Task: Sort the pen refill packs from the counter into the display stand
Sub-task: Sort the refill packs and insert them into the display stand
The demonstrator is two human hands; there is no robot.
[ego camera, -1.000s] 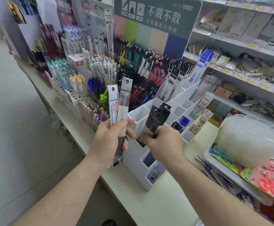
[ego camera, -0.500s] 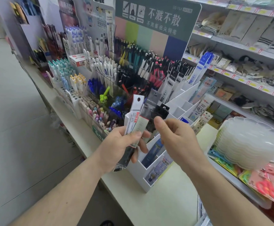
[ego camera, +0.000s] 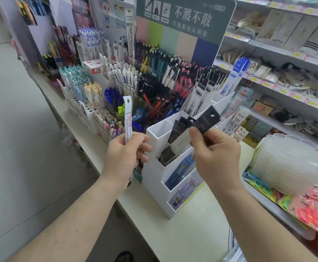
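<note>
My left hand (ego camera: 125, 157) grips a white refill pack (ego camera: 128, 118) upright, just left of the white tiered display stand (ego camera: 155, 174). My right hand (ego camera: 216, 157) pinches a black refill pack (ego camera: 206, 118) above the stand's upper compartments, tilted up to the right. More black packs (ego camera: 180, 129) stand in the compartment below it. Blue packs (ego camera: 181, 168) and patterned packs (ego camera: 188, 186) lie in the lower front slots.
Pen racks (ego camera: 124, 78) crowd the counter behind and left of the stand. A stack of clear plastic trays (ego camera: 290, 163) and packaged scissors (ego camera: 309, 214) sit at the right. Shelves (ego camera: 279, 46) of goods run along the back right. Bare counter (ego camera: 192, 233) lies in front.
My right hand has taken the black pack from my left hand and lifted it over the stand. My left hand now holds only the white pack, turned upright.
</note>
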